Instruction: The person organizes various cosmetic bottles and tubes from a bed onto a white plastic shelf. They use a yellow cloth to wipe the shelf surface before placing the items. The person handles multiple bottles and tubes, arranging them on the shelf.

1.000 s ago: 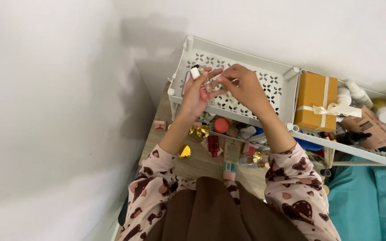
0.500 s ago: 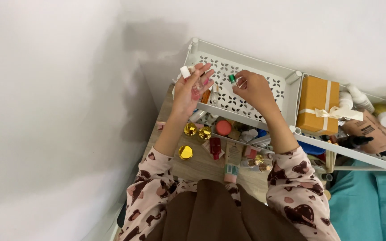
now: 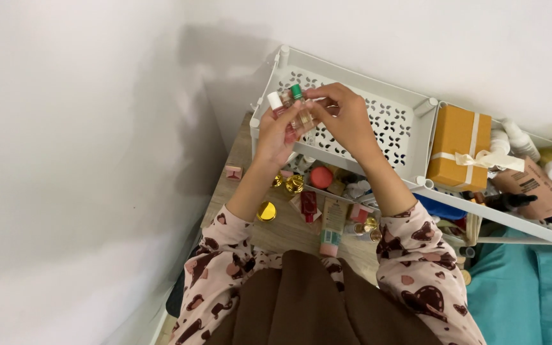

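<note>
My left hand [image 3: 276,135] holds a small bottle with a white cap [image 3: 276,102] upright over the near-left corner of a white perforated basket [image 3: 396,121]. My right hand [image 3: 345,118] meets it from the right and grips a small clear bottle with a green cap [image 3: 298,96], pressed against the first bottle. Both bottles hang just above the basket's rim. Both of my sleeves are pink with brown heart shapes.
An orange gift box with a cream ribbon [image 3: 457,148] stands right of the basket on a white shelf. Below lie several small cosmetics on a wooden surface: a gold cap [image 3: 266,211], a red jar [image 3: 321,177], a red bottle [image 3: 308,203]. Teal fabric [image 3: 531,300] fills the lower right.
My hands had moved apart, the left with the white-capped bottle and the right with the green-capped one; now they have come together again over the basket's corner.
</note>
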